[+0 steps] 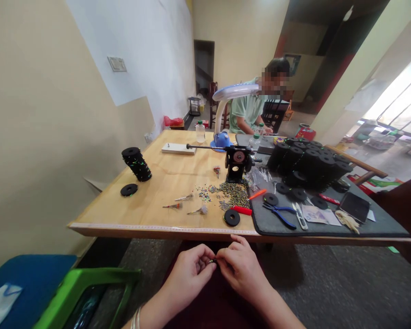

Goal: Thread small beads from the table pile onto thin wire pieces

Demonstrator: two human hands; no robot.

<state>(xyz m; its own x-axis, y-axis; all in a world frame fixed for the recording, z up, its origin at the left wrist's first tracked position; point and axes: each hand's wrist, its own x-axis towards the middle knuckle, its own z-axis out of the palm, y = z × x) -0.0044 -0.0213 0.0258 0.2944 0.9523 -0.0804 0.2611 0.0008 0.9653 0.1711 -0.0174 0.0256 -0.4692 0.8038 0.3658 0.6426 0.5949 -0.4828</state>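
Observation:
Both my hands are together just below the table's front edge, above my lap. My left hand [195, 269] pinches a small dark piece with a light fleck [212, 261] between thumb and forefinger; its exact kind is too small to tell. The fingertips of my right hand [238, 262] are closed in a pinch at the piece's right end, and what lies between them is hidden. On the table beyond lie a black foam ring [231, 218], a red-handled tool [242, 210] and a spread of small striped pieces [234, 194].
Small tufted bundles [199, 209] lie left of the striped pieces. A black hand-cranked winder [238, 160], a lamp [222, 137] and a ring stack [137, 163] stand behind. Blue pliers [282, 214] and many black rolls [304, 157] occupy the grey mat. Another person [246, 112] sits beyond.

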